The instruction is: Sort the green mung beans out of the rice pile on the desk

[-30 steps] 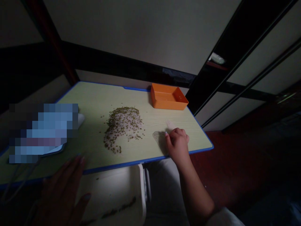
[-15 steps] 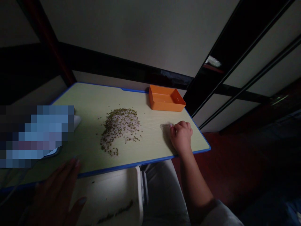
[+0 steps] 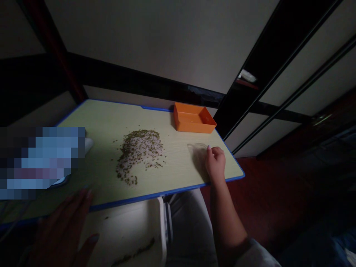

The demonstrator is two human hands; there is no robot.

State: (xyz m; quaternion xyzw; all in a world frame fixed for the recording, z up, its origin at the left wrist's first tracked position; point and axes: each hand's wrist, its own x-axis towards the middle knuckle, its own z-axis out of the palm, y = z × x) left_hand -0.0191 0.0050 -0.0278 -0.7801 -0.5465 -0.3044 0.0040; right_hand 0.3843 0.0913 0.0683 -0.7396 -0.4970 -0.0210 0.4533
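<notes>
Closed at the right end of the table, my right hand (image 3: 216, 162) pinches a thin clear object (image 3: 198, 145). Only a faint curved outline of that object shows on the left of the fingers, so its kind is unclear. Left of it lies a spread heap of small green and pale grains (image 3: 143, 150), some scattered around the edges. In shadow at the front left, my left hand (image 3: 65, 222) rests over the table's edge, fingers stretched out and thumb apart, with nothing seen in it.
An orange open box (image 3: 194, 127) stands at the table's back right corner. Below the front edge, a white tray (image 3: 130, 218) holds a dark line of bits. A blurred-out device (image 3: 47, 155) sits at left. The pale tabletop (image 3: 111, 111) has a blue rim.
My right hand has turned a little, its fingers more upright, with the clear object still at them. The whole view has shifted slightly. My left hand stays at the edge.
</notes>
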